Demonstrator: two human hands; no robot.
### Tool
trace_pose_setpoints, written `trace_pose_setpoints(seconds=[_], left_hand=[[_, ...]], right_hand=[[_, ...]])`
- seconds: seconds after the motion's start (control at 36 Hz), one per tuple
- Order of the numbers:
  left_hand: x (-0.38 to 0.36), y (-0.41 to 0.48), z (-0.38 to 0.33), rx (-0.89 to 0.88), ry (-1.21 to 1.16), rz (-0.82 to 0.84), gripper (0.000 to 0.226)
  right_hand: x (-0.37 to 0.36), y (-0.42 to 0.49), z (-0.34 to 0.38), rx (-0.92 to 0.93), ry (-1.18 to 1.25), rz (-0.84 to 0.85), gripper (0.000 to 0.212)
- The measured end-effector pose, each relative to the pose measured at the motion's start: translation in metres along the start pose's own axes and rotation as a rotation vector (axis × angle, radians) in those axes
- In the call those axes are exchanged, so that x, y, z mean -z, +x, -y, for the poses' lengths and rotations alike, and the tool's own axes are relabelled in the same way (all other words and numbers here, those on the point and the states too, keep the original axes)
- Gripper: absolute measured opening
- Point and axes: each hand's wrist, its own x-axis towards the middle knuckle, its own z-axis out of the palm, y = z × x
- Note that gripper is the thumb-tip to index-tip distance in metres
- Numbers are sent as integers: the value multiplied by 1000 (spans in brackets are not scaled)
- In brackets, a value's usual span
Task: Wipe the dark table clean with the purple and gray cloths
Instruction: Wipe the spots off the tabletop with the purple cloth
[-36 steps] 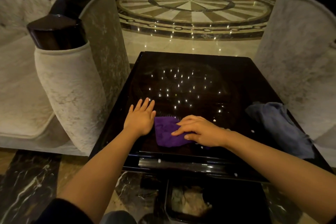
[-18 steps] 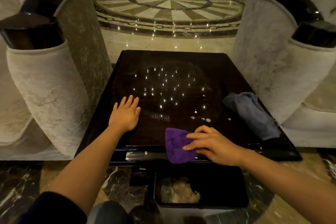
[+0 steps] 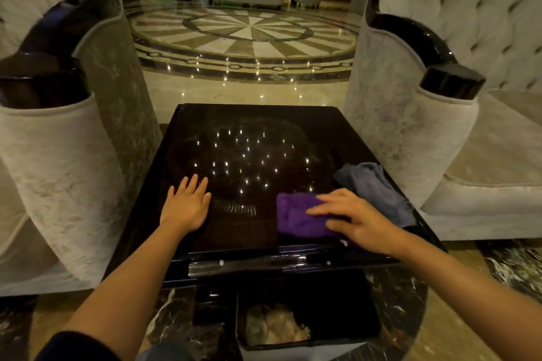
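Observation:
The glossy dark table point(image 3: 249, 126) stands between two armchairs and mirrors ceiling lights. My right hand point(image 3: 355, 220) presses flat on the purple cloth point(image 3: 296, 217) at the table's near right part. Just behind it, along the right edge, the gray cloth point(image 3: 372, 187) lies crumpled and untouched. My left hand point(image 3: 186, 204) rests palm down on the bare near left of the table, fingers spread, holding nothing.
A pale velvet armchair point(image 3: 58, 173) with a black arm cap flanks the table on the left, another point(image 3: 410, 132) on the right. Below the near edge a black bin point(image 3: 308, 313) with crumpled paper stands on the marble floor.
My right hand has slid the purple cloth from the near middle to the front edge, then right and slightly forward toward the gray cloth. The left hand stays planted.

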Motion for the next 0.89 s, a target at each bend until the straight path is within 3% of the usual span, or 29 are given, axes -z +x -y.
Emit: trace_pose_setpoints(seconds=[0.17, 0.31, 0.53, 0.72, 0.89], left_hand=[[0, 1, 1, -1, -7, -1, 52], [-2, 3, 3, 1, 3, -1, 52], [-6, 8, 6, 4, 7, -3, 52], [-6, 8, 5, 4, -1, -7, 52], [-6, 6, 2, 15, -3, -6, 51]], right_hand=[[22, 35, -15, -168, 87, -200, 43], [7, 59, -42, -430, 60, -332, 41], [-27, 62, -73, -606, -343, -271, 44], [-24, 84, -83, -648, -373, -246, 47], [-20, 113, -92, -549, -466, -31, 42]])
